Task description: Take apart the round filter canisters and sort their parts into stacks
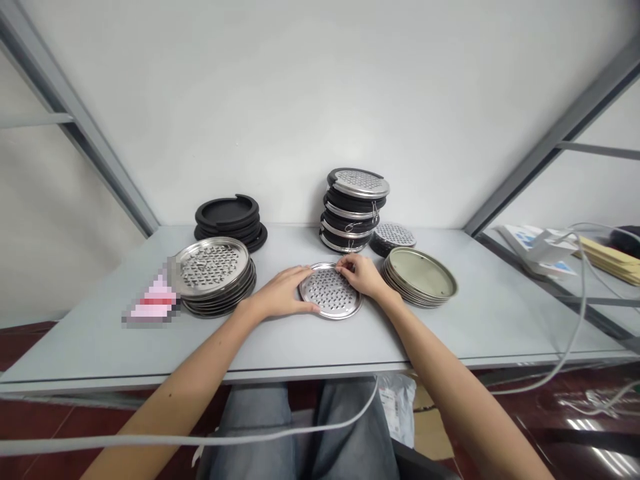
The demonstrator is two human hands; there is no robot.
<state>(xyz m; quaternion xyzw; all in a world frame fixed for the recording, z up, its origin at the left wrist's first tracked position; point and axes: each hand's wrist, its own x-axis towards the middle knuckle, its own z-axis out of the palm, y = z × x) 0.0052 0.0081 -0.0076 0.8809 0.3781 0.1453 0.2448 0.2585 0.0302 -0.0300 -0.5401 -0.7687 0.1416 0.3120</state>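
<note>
A round metal grater plate (331, 293) with raised perforated teeth lies flat on the table in front of me. My left hand (286, 292) grips its left side, fingers at the far edge and thumb along the near edge. Over the plate's upper right part, my right hand (361, 272) is closed in a pinch; whatever is between its fingertips is too small or hidden to make out. To the left stands a stack of larger grater plates (213, 265). Right of the right hand, a stack of plates topped by an olive-green disc (423, 272) sits close to my forearm.
Black rings (227, 212) are piled at the back left. A tall stack of black rings and metal plates (355, 210) with wire loops stands behind, beside smaller grater discs (395, 235). White cable (580, 320) hangs at right; another crosses my lap. Metal frame posts (100, 147) flank the table.
</note>
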